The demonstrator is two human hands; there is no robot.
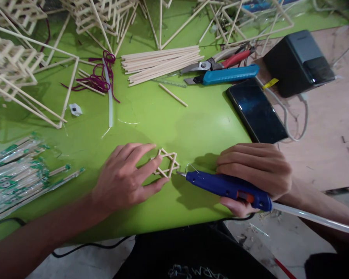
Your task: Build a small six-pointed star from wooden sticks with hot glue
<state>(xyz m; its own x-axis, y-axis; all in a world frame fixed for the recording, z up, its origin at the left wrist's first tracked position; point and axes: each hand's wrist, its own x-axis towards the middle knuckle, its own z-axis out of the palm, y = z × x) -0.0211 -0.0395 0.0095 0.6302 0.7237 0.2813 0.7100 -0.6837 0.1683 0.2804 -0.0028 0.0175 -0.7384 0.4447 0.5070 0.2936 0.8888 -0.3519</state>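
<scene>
A small six-pointed star of thin wooden sticks (173, 164) lies flat on the green table (203, 124). My left hand (128, 174) rests at its left side, fingers spread, with fingertips touching the star's left and lower edges. In my right hand (250, 170) is a blue glue gun (218, 184), its metal tip at the star's right point. A clear glue stick (314, 219) sticks out of the gun's back end, and a fine glue thread curls above the nozzle.
Behind are loose sticks (163, 62), pliers (205, 66), a blue cutter (231, 74) and purple string (100, 79). A phone (257, 110) and black box (299, 64) stand right. Stick frames (14, 62) and wrapped chopsticks (17, 178) lie left.
</scene>
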